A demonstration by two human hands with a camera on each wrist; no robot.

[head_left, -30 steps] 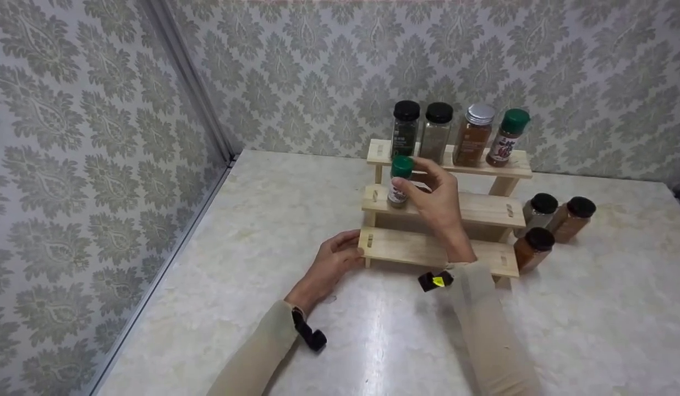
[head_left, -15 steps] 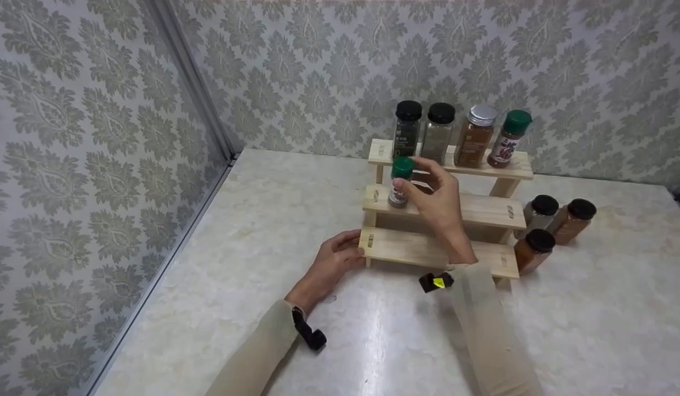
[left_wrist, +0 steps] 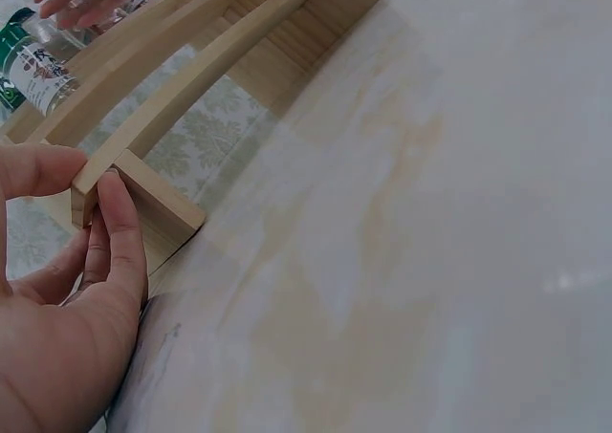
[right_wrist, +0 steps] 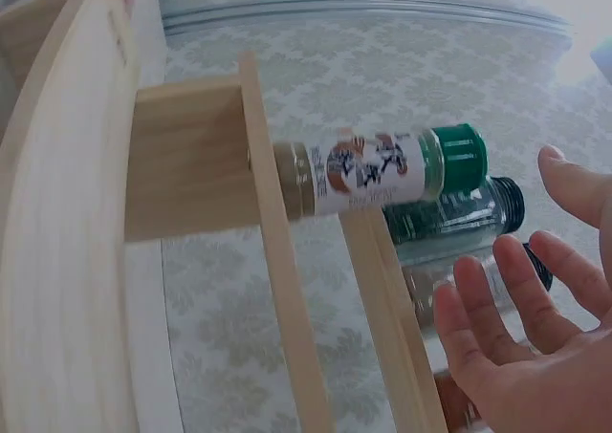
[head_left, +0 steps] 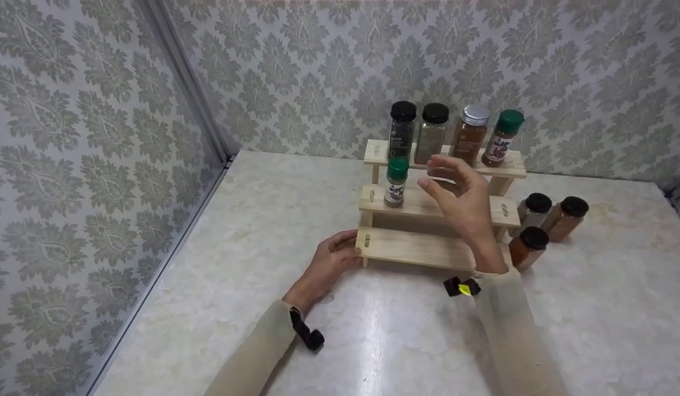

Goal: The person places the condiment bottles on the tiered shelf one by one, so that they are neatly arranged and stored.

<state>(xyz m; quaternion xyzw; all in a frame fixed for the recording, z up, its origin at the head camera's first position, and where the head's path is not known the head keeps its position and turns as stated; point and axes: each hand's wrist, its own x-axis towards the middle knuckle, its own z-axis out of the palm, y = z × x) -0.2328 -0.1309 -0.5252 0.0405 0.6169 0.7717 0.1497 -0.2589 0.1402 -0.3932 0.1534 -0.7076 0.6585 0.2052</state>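
Note:
A small green-capped spice jar (head_left: 395,183) with a white label stands upright at the left end of the middle shelf of a three-step wooden spice rack (head_left: 411,250). To its right, my right hand (head_left: 461,201) hovers over the middle shelf, fingers loosely bent and holding nothing. In the right wrist view a gap shows between the fingers (right_wrist: 521,290) and the jar's green cap (right_wrist: 461,159). My left hand (head_left: 332,258) grips the left end of the bottom shelf; in the left wrist view the shelf end (left_wrist: 88,196) sits between thumb and fingers.
On the top shelf stand two black-capped jars (head_left: 401,132), a silver-capped jar (head_left: 471,135) and another green-capped jar (head_left: 502,138). Three black-capped jars (head_left: 528,247) are on the table just right of the rack. A patterned wall (head_left: 340,71) rises behind.
My right hand has let go of the green-capped jar and moved right, away from it. The jar stays on the middle shelf. My left hand keeps its hold on the rack.

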